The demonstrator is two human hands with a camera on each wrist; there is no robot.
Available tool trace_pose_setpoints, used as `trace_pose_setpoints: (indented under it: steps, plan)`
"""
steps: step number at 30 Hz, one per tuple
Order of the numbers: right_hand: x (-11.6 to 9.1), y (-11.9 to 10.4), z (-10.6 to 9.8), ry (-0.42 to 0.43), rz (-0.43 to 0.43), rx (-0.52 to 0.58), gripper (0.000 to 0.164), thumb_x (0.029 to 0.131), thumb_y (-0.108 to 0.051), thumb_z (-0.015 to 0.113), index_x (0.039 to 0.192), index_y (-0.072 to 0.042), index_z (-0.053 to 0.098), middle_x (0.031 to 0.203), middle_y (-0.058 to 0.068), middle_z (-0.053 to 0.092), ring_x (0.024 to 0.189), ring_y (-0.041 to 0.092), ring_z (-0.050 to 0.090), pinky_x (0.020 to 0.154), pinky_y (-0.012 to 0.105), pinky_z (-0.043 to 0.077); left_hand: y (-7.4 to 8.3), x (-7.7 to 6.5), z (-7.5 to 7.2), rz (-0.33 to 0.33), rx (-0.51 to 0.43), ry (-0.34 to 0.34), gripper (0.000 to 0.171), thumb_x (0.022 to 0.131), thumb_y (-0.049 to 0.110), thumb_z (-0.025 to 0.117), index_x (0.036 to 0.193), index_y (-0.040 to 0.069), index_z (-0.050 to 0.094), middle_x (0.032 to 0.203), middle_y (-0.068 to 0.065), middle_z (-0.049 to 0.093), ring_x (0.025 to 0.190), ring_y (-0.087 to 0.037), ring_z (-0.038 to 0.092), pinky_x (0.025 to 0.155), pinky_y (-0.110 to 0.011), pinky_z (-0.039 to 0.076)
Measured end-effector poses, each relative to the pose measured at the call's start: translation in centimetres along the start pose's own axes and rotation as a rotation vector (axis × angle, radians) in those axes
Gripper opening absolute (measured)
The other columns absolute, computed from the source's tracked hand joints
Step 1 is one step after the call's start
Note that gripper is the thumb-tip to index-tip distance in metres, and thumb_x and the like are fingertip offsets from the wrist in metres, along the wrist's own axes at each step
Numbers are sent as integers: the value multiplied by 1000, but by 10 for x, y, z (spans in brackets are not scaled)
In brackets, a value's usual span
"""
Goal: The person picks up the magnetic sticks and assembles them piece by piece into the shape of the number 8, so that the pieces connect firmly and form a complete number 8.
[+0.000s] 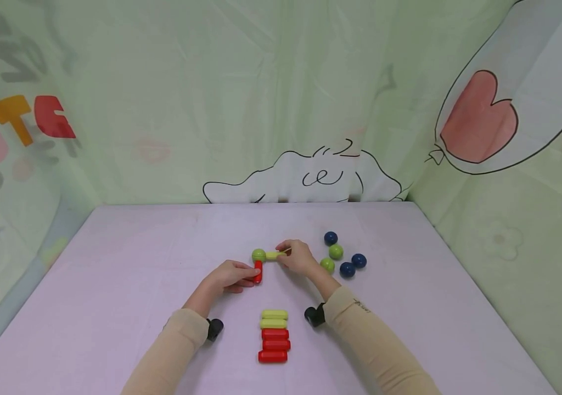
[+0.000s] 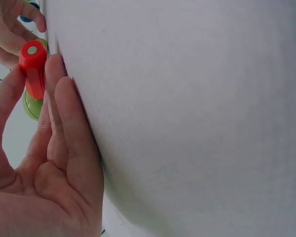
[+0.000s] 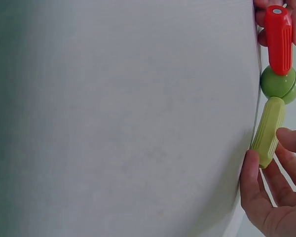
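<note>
Red plastic, a ribbed rod (image 1: pixel 258 272) points toward the near side from a green ball (image 1: pixel 258 254) near the middle of the table (image 1: pixel 128 285), with a yellow rod (image 1: pixel 273 255) meeting the ball on its right. The left hand (image 1: pixel 234 275) pinches the red rod between thumb and fingers; the right hand (image 1: pixel 298 257) pinches the yellow rod, its fingers hiding that rod's right end from the head camera. Both beige sleeves (image 1: pixel 377 343) are cut off at the near edge.

From the left wrist, the red rod covers part of the green ball, most of the yellow rod is out of sight, and the right hand is cropped. That view and the right wrist's show a pale disc (image 2: pixel 32 50) in the red rod's end, which the head view does not reveal. Only the right wrist gives the yellow rod's ribs clearly; there the left hand is cut off.

Nearer lie two loose yellow rods (image 1: pixel 274 324) and three loose red rods (image 1: pixel 276 345), stacked in a column. To the right are three dark blue balls (image 1: pixel 347 269) and two more green balls (image 1: pixel 336 252). At far right, a drawn balloon (image 1: pixel 538 82) runs out of frame.
</note>
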State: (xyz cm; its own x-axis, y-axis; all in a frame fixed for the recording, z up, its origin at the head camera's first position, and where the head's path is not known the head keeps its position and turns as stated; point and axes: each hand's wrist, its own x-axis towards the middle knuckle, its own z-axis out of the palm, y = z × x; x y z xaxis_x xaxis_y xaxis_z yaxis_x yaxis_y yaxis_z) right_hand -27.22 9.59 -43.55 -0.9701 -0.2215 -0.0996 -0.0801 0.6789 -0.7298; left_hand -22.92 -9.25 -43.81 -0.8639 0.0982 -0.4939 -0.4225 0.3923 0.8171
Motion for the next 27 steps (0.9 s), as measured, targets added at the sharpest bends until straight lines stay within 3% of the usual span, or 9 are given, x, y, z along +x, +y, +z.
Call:
trace_pose_setpoints:
  steps: [14, 22, 27]
  plan:
    - [-5, 3, -6, 12, 19, 11, 29, 85, -5, 63, 114, -2, 60, 108, 10, 60, 97, 23, 55, 76, 28, 50, 1, -2, 4, 6, 33, 32, 36, 81, 32, 69, 101, 4, 61, 78, -2, 67, 69, -11, 63, 59, -23, 47]
    - [-8, 5, -9, 19, 12, 20, 31, 85, -6, 63, 115, -4, 60, 111, 9, 60, 98, 23, 56, 74, 27, 50, 5, -4, 5, 3, 62, 49, 35, 80, 32, 70, 99, 4, 61, 78, -1, 67, 69, -11, 62, 57, -23, 46]
    - [-14, 3, -15, 19, -26, 22, 31, 84, -8, 64, 115, -2, 60, 111, 11, 60, 101, 26, 56, 76, 30, 50, 5, -4, 5, -7, 70, 59, 37, 79, 33, 71, 100, 3, 60, 77, -1, 67, 69, -11, 62, 57, -22, 45]
